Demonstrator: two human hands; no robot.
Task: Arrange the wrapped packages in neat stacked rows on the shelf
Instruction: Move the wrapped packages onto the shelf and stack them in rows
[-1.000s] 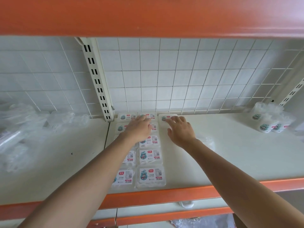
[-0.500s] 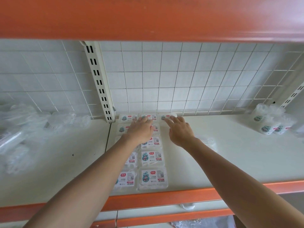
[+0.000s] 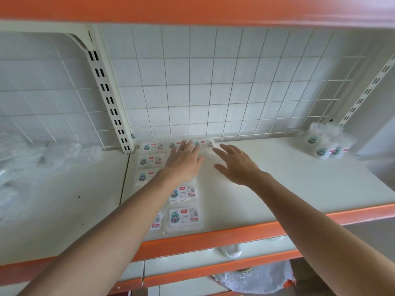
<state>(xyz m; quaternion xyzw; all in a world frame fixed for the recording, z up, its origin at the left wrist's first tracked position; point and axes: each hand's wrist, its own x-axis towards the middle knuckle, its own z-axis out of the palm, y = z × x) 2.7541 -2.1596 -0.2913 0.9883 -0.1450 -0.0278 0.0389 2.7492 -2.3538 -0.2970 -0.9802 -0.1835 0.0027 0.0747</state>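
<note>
- Landmark: slotted upright (image 3: 111, 99) at the shelf (image 3: 288, 184) back.
- Wrapped packages (image 3: 184, 217) lie flat in two rows just right of the upright, back grid to front lip; a third row has one pack (image 3: 202, 143) at the back.
- Left hand (image 3: 184, 163) flat and spread on the second row, likely squaring it.
- Right hand (image 3: 237, 165) open, fingers splayed, holding nothing, right of the rows.
- Loose packs (image 3: 327, 144) well right of the upright, not yet arranged.

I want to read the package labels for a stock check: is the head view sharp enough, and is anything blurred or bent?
Head view: front packages show their label layout, though the small print is unreadable; the back row is softer. The left hand and right hand look slightly smeared. Wide-angle bending curves the orange shelf edge. Lighting is flat, no strong glare.
</note>
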